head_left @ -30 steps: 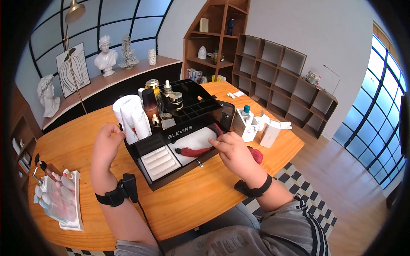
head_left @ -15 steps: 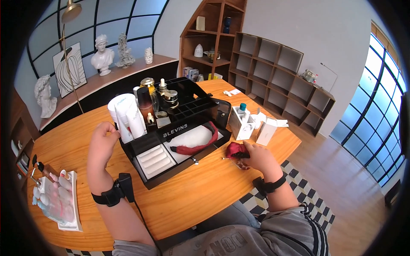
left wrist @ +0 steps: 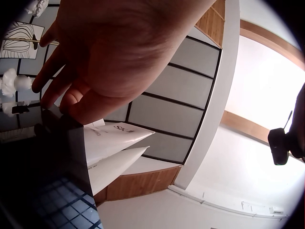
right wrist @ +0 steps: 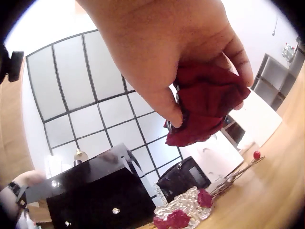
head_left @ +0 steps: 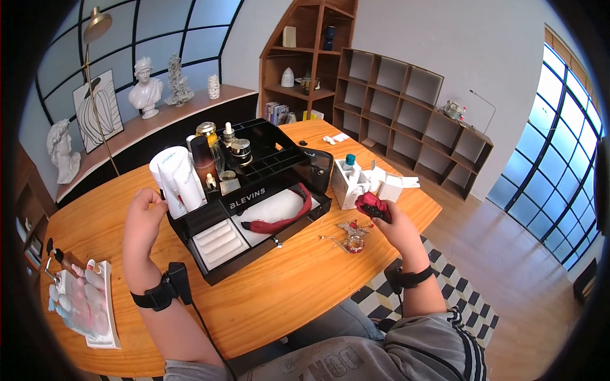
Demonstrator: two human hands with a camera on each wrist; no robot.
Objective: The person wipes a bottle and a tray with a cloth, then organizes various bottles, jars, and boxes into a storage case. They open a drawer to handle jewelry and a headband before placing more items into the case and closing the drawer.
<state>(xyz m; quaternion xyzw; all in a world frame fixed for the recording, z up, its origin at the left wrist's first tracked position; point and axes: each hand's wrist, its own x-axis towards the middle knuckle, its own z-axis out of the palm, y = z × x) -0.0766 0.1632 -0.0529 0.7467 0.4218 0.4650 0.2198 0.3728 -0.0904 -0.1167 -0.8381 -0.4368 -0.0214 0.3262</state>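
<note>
My right hand holds a dark red fabric hair clip between thumb and fingers, raised over the right of the table. Metal shows along the clip's edge beside the thumb in the right wrist view. My left hand has thumb and fingers bent together at the left edge of a black makeup box, gripping its rim beside white tubes. In the box's pulled-out drawer, a dark red headband lies on white lining, right of a cream ring holder. Silver-and-red hair ornaments lie below my right hand.
Bottles and jars, including a brown bottle, stand on the box. A white holder with a teal-capped bottle and an opened white carton stand behind my right hand. A tray of makeup sponges sits at left.
My right hand has moved from the drawer's headband to the right, taken hold of the red hair clip and lifted it, uncovering the silver ornaments. My left hand has stayed at the box's edge.
</note>
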